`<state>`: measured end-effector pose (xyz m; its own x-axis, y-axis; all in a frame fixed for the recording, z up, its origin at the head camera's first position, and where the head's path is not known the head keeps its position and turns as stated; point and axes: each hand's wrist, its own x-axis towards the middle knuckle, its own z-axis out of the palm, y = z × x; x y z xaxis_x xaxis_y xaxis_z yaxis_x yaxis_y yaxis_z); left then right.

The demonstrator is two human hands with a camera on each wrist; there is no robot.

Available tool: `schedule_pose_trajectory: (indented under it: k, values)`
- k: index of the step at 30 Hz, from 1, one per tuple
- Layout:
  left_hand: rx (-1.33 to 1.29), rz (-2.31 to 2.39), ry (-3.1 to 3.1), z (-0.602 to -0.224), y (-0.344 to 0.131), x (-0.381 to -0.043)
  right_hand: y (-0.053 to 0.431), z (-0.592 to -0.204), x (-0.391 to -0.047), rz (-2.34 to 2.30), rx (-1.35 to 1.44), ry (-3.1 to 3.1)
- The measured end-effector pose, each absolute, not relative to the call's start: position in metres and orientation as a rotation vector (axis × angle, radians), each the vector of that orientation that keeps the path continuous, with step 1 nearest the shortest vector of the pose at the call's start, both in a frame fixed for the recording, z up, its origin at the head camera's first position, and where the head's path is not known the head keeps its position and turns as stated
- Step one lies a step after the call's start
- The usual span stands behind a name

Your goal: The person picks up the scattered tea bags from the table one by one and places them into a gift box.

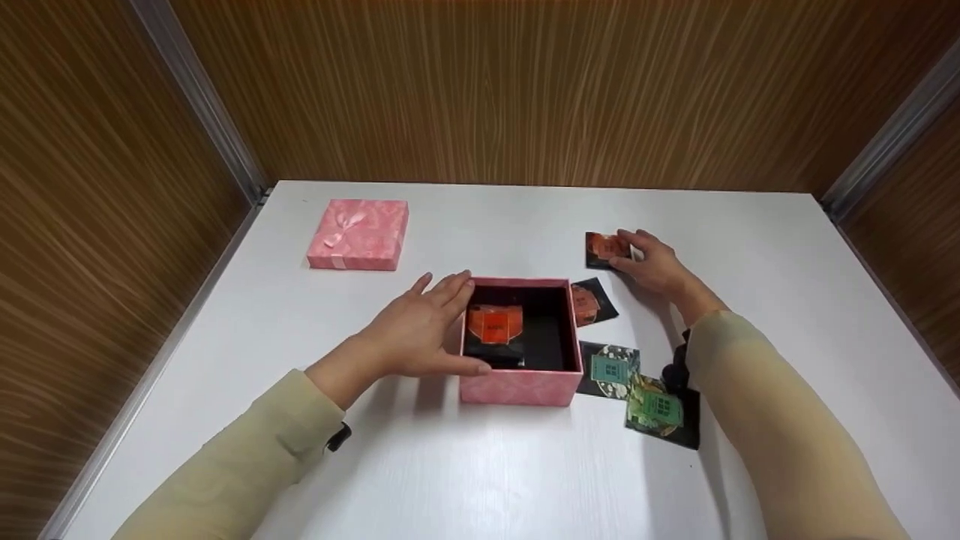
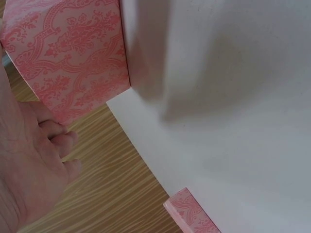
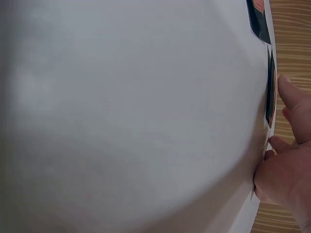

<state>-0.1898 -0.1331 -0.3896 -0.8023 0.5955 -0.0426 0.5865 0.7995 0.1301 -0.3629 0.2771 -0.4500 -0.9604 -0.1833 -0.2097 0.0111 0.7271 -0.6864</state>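
Note:
My left hand point(image 1: 420, 330) rests against the left side of an open pink patterned box point(image 1: 517, 388), its thumb along the front rim and its fingers at the far left corner. A black and orange sachet point(image 1: 495, 327) lies inside the box. At the far right, my right hand point(image 1: 656, 264) touches the right edge of another black and orange sachet point(image 1: 600, 250), thumb and forefinger spread apart. That sachet lies on the table. In the right wrist view, the right hand point(image 3: 291, 155) shows at the frame's edge, beside the sachet point(image 3: 271, 92).
A pink lid point(image 1: 364, 232) with a ribbon bow lies at the back left of the white table point(image 1: 465, 465). Right of the box are a red-labelled sachet point(image 1: 592, 302), a teal-labelled sachet point(image 1: 609, 370) and a green-labelled sachet point(image 1: 660, 409). Wood-grain panels point(image 1: 495, 97) stand around the table.

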Motion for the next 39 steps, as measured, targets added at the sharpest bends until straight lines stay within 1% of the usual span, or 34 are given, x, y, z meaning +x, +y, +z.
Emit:
schedule_pose_trajectory:
  k: [9,14,21,27,39]
  values:
    - [0.959,0.152,2.909,-0.384,-0.132,-0.189,0.278,-0.442,-0.359,-0.938,-0.172,2.738]
    - [0.980,0.158,2.914,-0.385,-0.132,-0.188,0.281,-0.444,-0.357,-0.969,-0.246,2.765]
    - [0.982,0.164,2.905,-0.386,-0.131,-0.187,0.282,-0.447,-0.354,-1.076,-0.213,2.741]
    - [0.968,0.163,2.903,-0.386,-0.132,-0.187,0.283,-0.448,-0.352,-1.158,-0.271,2.719]
    - [0.958,0.170,2.898,-0.387,-0.132,-0.188,0.304,-0.438,-0.334,-1.143,-0.137,2.635]
